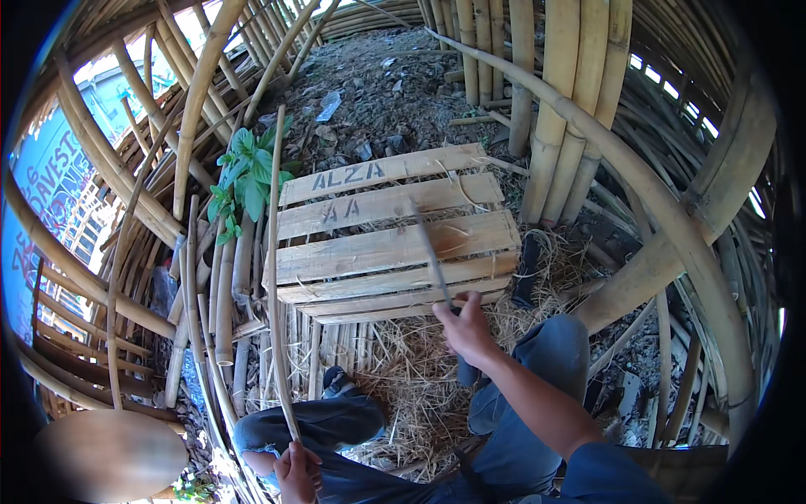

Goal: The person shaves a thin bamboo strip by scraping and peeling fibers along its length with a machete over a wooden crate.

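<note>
My left hand [298, 473], low in the view, is closed around the lower end of a long, thin bamboo strip [275, 328]. The strip rises almost upright past my left knee and the left side of a wooden crate [336, 262]. In my right hand [470, 332] is a long, narrow-bladed knife [431, 248], gripped by its dark handle. Its blade points up and away over the crate's slatted top, slightly blurred. Whether the blade touches the wood I cannot tell. The crate lies between my hands and the far ground, with dark lettering on its slats.
Bamboo shavings [420, 370] cover the ground between my legs. Thick bamboo posts [579, 101] stand at the right, and a bent pole [646, 185] arcs past them. A leafy green plant [250, 172] grows beside the crate. More bamboo poles [222, 294] stand at left.
</note>
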The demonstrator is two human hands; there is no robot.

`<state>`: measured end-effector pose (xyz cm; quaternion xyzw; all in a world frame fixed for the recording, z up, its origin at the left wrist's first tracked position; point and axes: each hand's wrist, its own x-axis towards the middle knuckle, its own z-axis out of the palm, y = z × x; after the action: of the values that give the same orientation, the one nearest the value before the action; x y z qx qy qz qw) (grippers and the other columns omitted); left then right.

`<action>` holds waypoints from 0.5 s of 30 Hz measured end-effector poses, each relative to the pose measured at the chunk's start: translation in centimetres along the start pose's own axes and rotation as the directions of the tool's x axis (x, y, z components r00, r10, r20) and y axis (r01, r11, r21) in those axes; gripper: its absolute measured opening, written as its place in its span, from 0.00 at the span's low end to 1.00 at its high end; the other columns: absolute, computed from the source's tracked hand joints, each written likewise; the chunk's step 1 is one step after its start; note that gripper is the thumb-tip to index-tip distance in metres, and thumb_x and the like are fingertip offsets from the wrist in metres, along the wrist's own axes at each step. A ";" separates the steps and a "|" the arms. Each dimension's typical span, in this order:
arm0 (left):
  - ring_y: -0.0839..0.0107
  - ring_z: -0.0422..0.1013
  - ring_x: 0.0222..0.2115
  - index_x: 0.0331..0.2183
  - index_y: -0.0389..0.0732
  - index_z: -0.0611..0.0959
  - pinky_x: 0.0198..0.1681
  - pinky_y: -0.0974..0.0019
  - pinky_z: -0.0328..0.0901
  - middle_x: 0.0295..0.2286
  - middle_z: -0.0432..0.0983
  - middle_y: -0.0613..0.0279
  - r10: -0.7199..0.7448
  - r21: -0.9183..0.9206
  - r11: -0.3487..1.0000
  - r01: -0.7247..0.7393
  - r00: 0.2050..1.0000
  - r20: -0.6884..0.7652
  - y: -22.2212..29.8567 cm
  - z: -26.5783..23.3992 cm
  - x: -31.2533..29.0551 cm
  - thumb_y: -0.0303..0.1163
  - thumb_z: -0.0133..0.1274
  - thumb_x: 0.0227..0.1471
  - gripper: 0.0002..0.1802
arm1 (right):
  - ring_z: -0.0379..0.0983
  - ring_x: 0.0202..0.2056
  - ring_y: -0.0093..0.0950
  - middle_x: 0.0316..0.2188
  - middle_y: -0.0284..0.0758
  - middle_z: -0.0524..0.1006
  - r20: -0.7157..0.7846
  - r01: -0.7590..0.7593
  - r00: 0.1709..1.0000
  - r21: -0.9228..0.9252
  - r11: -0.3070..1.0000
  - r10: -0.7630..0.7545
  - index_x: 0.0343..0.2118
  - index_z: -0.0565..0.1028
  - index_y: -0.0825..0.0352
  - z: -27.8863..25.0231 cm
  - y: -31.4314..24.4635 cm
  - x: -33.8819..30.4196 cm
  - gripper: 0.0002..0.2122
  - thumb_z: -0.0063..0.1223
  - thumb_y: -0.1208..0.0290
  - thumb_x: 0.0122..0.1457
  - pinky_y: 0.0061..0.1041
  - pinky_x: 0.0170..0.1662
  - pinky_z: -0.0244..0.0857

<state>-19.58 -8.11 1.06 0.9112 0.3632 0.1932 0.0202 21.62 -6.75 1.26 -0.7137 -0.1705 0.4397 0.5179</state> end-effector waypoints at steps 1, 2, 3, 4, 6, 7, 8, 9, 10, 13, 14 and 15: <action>0.67 0.65 0.31 0.50 0.34 0.69 0.33 0.66 0.61 0.30 0.68 0.61 0.007 -0.005 1.000 -0.007 1.000 -0.004 1.4 -0.9 2.4 0.31 0.41 0.57 0.20 | 0.73 0.30 0.42 0.29 0.51 0.73 -0.180 0.115 0.976 -0.071 0.991 -0.126 0.46 0.53 0.75 -1.2 1.8 1.3 0.26 0.52 0.63 0.55 0.37 0.38 0.66; 0.71 0.62 0.27 0.45 0.35 0.69 0.28 0.68 0.57 0.26 0.65 0.64 -0.178 -0.252 0.949 0.191 0.981 0.073 2.8 -1.8 4.7 0.34 0.40 0.58 0.16 | 0.73 0.32 0.44 0.30 0.53 0.72 -0.342 0.213 0.904 -0.163 0.963 -0.258 0.46 0.52 0.75 -2.4 3.4 2.3 0.26 0.52 0.63 0.55 0.37 0.39 0.65; 0.74 0.58 0.22 0.39 0.36 0.70 0.24 0.70 0.53 0.23 0.62 0.67 -0.343 -0.453 0.800 0.394 0.919 0.194 3.9 -2.8 6.6 0.37 0.39 0.59 0.14 | 0.73 0.33 0.46 0.32 0.55 0.72 -0.380 0.209 0.890 -0.154 0.966 -0.253 0.47 0.52 0.76 -3.0 2.4 1.8 0.27 0.52 0.64 0.55 0.37 0.40 0.64; 0.78 0.54 0.18 0.34 0.37 0.70 0.20 0.73 0.49 0.19 0.58 0.69 -0.446 -0.602 0.569 0.560 0.826 0.346 4.8 -3.5 8.4 0.41 0.38 0.59 0.16 | 0.73 0.35 0.48 0.33 0.57 0.72 -0.428 0.204 0.869 -0.146 0.968 -0.247 0.47 0.52 0.76 -3.9 1.2 1.3 0.27 0.52 0.64 0.55 0.37 0.41 0.64; 0.85 0.47 0.10 0.23 0.40 0.71 0.11 0.77 0.41 0.11 0.52 0.75 -0.462 -0.667 -0.033 0.744 0.580 0.671 5.8 -4.3 11.0 0.48 0.35 0.61 0.24 | 0.72 0.37 0.49 0.35 0.59 0.71 -0.484 0.221 0.827 -0.188 0.957 -0.286 0.48 0.51 0.77 -5.0 1.4 1.5 0.27 0.53 0.67 0.55 0.38 0.42 0.63; 0.86 0.48 0.09 0.24 0.38 0.73 0.11 0.78 0.41 0.11 0.54 0.75 -0.448 -0.683 -0.079 0.726 0.586 0.675 5.7 -4.0 11.9 0.45 0.38 0.61 0.23 | 0.72 0.36 0.49 0.33 0.58 0.72 -0.496 0.252 0.806 -0.206 0.946 -0.323 0.48 0.51 0.77 -5.4 1.3 1.4 0.27 0.53 0.68 0.54 0.38 0.41 0.64; 0.86 0.48 0.09 0.24 0.38 0.73 0.11 0.78 0.41 0.11 0.54 0.75 -0.448 -0.687 -0.084 0.721 0.589 0.673 5.8 -3.6 13.0 0.45 0.38 0.61 0.23 | 0.73 0.35 0.49 0.32 0.57 0.72 -0.505 0.282 0.785 -0.225 0.933 -0.359 0.48 0.51 0.76 -5.5 0.8 1.1 0.26 0.54 0.70 0.54 0.39 0.40 0.64; 0.86 0.47 0.09 0.25 0.38 0.73 0.11 0.78 0.41 0.10 0.52 0.75 -0.426 -0.698 -0.060 0.713 0.614 0.664 5.9 -3.2 14.1 0.45 0.37 0.61 0.22 | 0.73 0.34 0.49 0.31 0.56 0.73 -0.481 0.241 0.812 -0.241 0.940 -0.331 0.48 0.51 0.75 -5.3 0.2 0.3 0.26 0.54 0.72 0.53 0.40 0.39 0.65; 0.85 0.46 0.08 0.26 0.39 0.73 0.11 0.78 0.40 0.10 0.50 0.76 -0.404 -0.706 -0.035 0.707 0.636 0.657 5.8 -2.7 15.3 0.46 0.36 0.61 0.22 | 0.73 0.34 0.49 0.31 0.56 0.73 -0.477 0.242 0.813 -0.245 0.939 -0.334 0.48 0.51 0.75 -5.1 0.0 -0.2 0.26 0.54 0.72 0.53 0.40 0.39 0.65; 0.85 0.46 0.09 0.28 0.40 0.74 0.11 0.78 0.41 0.11 0.51 0.76 -0.280 -0.657 -0.134 0.742 0.607 0.743 5.1 -0.4 18.7 0.44 0.36 0.61 0.20 | 0.73 0.29 0.51 0.25 0.53 0.74 -0.262 0.365 0.808 -0.481 0.797 -0.528 0.49 0.51 0.72 -4.8 0.6 -1.0 0.27 0.54 0.70 0.52 0.43 0.34 0.66; 0.85 0.46 0.09 0.28 0.40 0.74 0.11 0.78 0.41 0.11 0.51 0.76 -0.282 -0.655 -0.134 0.743 0.605 0.744 5.0 0.6 19.1 0.44 0.36 0.61 0.20 | 0.73 0.29 0.51 0.25 0.53 0.74 -0.261 0.364 0.809 -0.480 0.798 -0.527 0.49 0.51 0.72 -4.5 0.9 -1.2 0.27 0.54 0.70 0.52 0.43 0.34 0.66; 0.85 0.46 0.09 0.28 0.40 0.74 0.11 0.78 0.41 0.11 0.52 0.76 -0.276 -0.654 -0.152 0.742 0.603 0.748 4.8 1.6 19.3 0.44 0.36 0.61 0.20 | 0.73 0.28 0.51 0.24 0.53 0.74 -0.176 0.382 0.830 -0.512 0.770 -0.529 0.50 0.51 0.72 -4.1 1.2 -1.4 0.28 0.54 0.68 0.52 0.43 0.32 0.66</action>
<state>-3.06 1.46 7.00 0.4444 0.4704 0.1798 0.7409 23.84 -10.65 1.16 -0.8105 -0.3551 0.1284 0.4479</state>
